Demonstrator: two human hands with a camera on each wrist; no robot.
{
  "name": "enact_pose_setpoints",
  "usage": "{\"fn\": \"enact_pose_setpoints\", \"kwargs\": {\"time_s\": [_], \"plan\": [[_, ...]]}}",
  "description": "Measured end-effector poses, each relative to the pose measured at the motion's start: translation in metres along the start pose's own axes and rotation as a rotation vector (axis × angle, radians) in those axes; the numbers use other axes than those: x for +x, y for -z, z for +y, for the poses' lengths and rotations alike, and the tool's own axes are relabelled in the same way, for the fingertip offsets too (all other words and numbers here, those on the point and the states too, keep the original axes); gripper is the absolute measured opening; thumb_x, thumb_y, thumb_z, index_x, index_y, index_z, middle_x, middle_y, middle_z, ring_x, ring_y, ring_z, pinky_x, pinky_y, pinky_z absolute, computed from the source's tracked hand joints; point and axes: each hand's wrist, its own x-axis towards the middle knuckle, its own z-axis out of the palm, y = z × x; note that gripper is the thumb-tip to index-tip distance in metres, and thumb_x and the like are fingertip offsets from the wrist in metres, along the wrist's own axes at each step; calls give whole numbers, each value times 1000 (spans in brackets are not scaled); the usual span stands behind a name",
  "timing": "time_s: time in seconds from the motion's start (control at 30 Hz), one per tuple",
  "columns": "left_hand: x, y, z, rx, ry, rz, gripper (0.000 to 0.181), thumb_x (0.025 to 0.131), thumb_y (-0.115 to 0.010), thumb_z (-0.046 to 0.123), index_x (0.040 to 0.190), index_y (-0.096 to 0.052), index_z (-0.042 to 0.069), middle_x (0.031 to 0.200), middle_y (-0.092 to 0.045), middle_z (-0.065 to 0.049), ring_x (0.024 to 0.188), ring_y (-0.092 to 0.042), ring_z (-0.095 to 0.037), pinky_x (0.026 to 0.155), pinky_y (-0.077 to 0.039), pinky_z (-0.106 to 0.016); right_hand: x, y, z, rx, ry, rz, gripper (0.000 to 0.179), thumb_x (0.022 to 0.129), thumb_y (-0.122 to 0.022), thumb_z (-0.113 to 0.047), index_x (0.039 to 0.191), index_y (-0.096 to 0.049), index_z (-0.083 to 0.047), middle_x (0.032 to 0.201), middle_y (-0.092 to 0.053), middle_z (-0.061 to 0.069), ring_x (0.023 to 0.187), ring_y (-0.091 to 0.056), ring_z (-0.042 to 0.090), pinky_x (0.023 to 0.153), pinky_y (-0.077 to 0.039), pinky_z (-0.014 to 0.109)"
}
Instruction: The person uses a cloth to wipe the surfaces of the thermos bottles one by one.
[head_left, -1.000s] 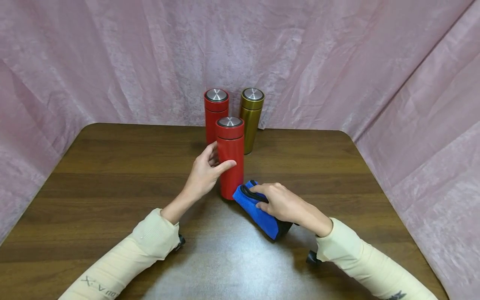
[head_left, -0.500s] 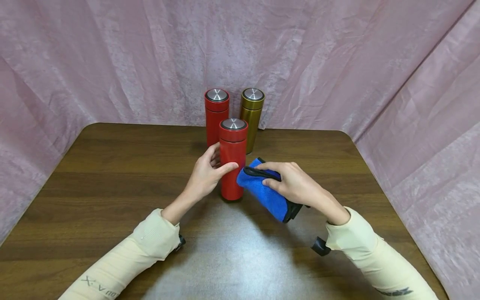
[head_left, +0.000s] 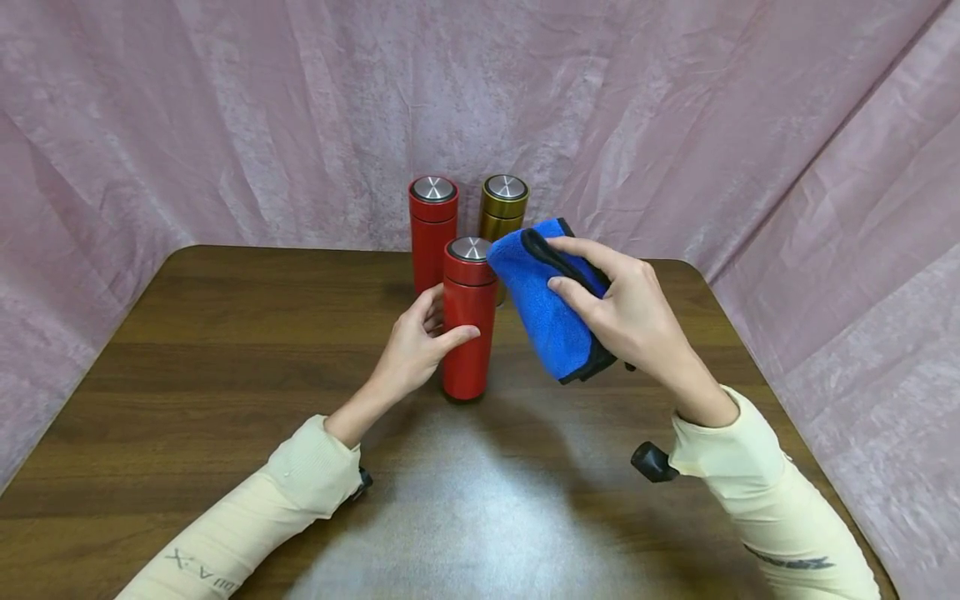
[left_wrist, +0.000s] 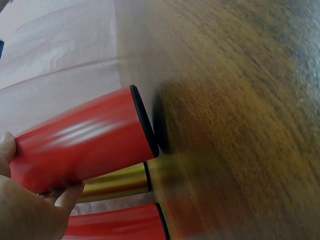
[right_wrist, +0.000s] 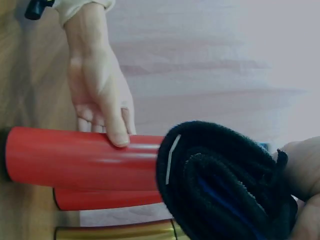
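Observation:
My left hand (head_left: 411, 343) grips the front red thermos (head_left: 468, 333) around its body, thumb across the front. In the left wrist view this thermos (left_wrist: 85, 137) leans a little, its dark base close to the tabletop. My right hand (head_left: 626, 300) pinches a folded blue cloth (head_left: 543, 308) with black edging, raised beside the thermos's upper right side. One corner of the cloth is at the lid's edge; whether it touches, I cannot tell. In the right wrist view the rolled cloth (right_wrist: 220, 185) hides the upper end of the thermos.
Behind stand another red thermos (head_left: 432, 233) and a gold thermos (head_left: 504, 204), the gold one partly hidden by the cloth and front thermos. All are on a brown wooden table (head_left: 225, 333). Pink curtains (head_left: 300, 108) hang along the back and sides.
My right hand has lifted the cloth from low by the thermos's base up to near its lid. The front thermos has shifted slightly right, with my left hand still around it.

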Motion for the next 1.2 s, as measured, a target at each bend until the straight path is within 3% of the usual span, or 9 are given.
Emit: {"fn": "enact_pose_setpoints", "kwargs": {"time_s": [0.17, 0.3, 0.5, 0.7, 0.97, 1.2], "plan": [[0, 1, -2, 4, 1, -1, 71, 90, -82, 12, 151, -46, 2, 134, -64, -20, 123, -63, -33, 107, -49, -46, -4, -17, 5, 55, 88, 138, 41, 93, -77, -5, 133, -69, -5, 129, -70, 12, 110, -68, 22, 94, -55, 40], [0, 2, -3, 4, 12, -5, 71, 91, -81, 14, 151, -45, 2, 135, -63, -20, 123, -62, -33, 107, -50, -46, -10, -37, 13, 51, 150, 160, 42, 90, -79, -2, 131, -68, -1, 126, -71, 14, 111, -68, 24, 96, -56, 42], [0, 3, -4, -14, 16, 2, 69, 91, -81, 13, 149, -46, 1, 136, -62, -20, 124, -62, -33, 107, -49, -47, -21, -60, 28, 48, 157, 77, 40, 90, -79, -2, 129, -68, 2, 120, -71, 16, 105, -70, 27, 90, -60, 47], [0, 5, -5, -10, 16, 26, 67, 92, -81, 13, 148, -47, 1, 136, -62, -19, 122, -63, -34, 106, -51, -47, -35, -78, 39, 36, 135, -2, 40, 90, -79, -2, 128, -69, 2, 118, -72, 15, 104, -71, 28, 90, -60, 46], [1, 4, -4, -12, 9, 38, 68, 92, -81, 14, 150, -47, 2, 135, -63, -19, 120, -64, -33, 104, -52, -46, -51, -87, 48, -1, 92, -97, 40, 89, -80, -2, 127, -69, 5, 121, -72, 19, 111, -70, 32, 95, -57, 47], [-1, 5, -5, -26, 20, 49, 69, 91, -81, 14, 150, -47, 2, 137, -62, -19, 121, -64, -34, 105, -51, -46, -62, -91, 50, -75, 41, -251, 37, 90, -80, -3, 125, -71, 4, 123, -71, 20, 115, -69, 33, 96, -57, 46]]}}
